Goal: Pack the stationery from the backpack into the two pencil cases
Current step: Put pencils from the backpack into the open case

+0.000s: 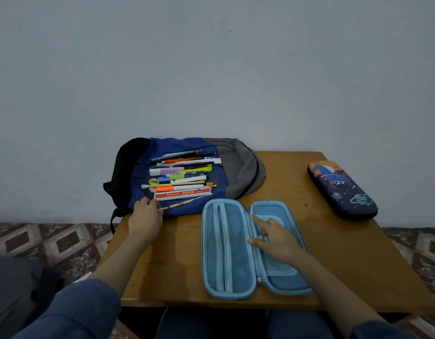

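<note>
One brown wooden bench point(297, 182) carries everything here, and biggest on it is the blue, grey and black fabric backpack point(240, 167), lying flat at the far left against the wall. Just in front of it, the light-blue zip pencil case point(226, 248) lies spread wide open, mesh pocket on the left half, padded lining on the right. The right hand point(275, 238) rests in that right half, its grip loose and holding nothing, index finger stretched out along the lining. Over at the far right, well apart, sits the navy hard-shell pencil case with a space cartoon print point(342, 190), zipped up. The heap of pens, highlighters and pencils point(179, 177) is on top of the backpack, the red-and-white ruler point(183, 193) at its near edge. And the left hand point(145, 216): its grip pinches the end of a slim yellowish pencil point(184, 203) just beside the ruler.
</note>
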